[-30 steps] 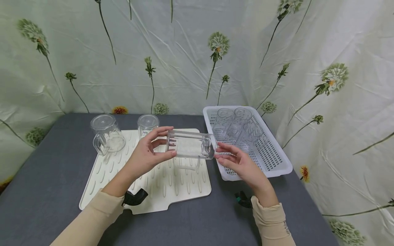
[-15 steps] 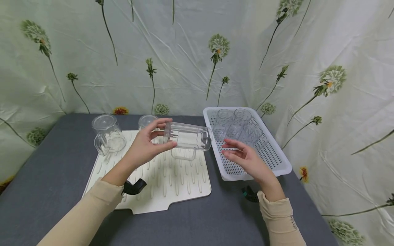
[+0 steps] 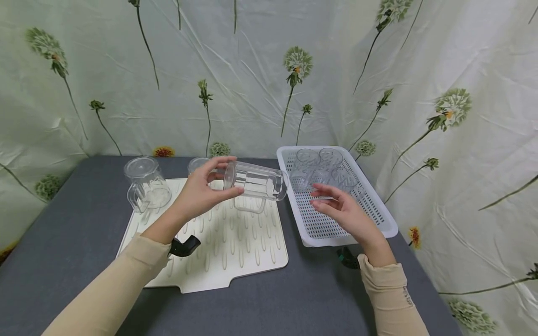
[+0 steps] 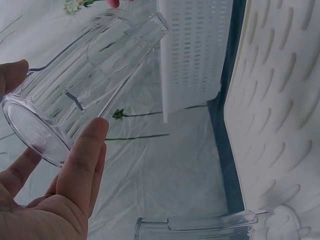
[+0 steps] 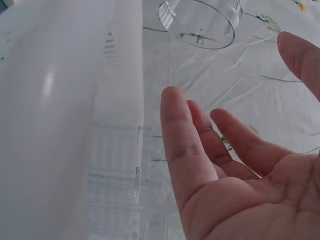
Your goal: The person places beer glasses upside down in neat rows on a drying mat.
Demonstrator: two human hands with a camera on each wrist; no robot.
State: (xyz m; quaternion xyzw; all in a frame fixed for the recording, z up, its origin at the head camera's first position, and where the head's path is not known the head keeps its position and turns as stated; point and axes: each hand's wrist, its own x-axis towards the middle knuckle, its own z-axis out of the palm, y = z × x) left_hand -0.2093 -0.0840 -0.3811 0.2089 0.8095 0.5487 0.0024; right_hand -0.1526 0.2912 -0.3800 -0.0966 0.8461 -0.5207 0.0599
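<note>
My left hand (image 3: 202, 193) grips a clear glass mug (image 3: 261, 182) by its base end, thumb on the near side and fingers over the far side. The mug (image 4: 95, 75) lies on its side in the air above the white ridged mat (image 3: 229, 252), handle hanging down and mouth facing right. My right hand (image 3: 346, 211) is apart from it, fingers loosely bent and holding nothing, over the front of the white basket (image 3: 311, 240). In the right wrist view the mug's rim (image 5: 210, 47) shows beyond the fingers (image 5: 180, 130).
An upturned mug (image 3: 148, 184) stands at the mat's back left. Another mug (image 3: 197, 163) behind my left hand is mostly hidden. Several clear glasses (image 3: 307, 168) stand in the basket's back part. A patterned curtain (image 3: 252, 93) hangs behind the grey table (image 3: 269, 308).
My right hand has moved away from the mug's mouth, to the right over the basket. My left hand has raised the mug slightly, shifted it left and tilted its mouth a little downward.
</note>
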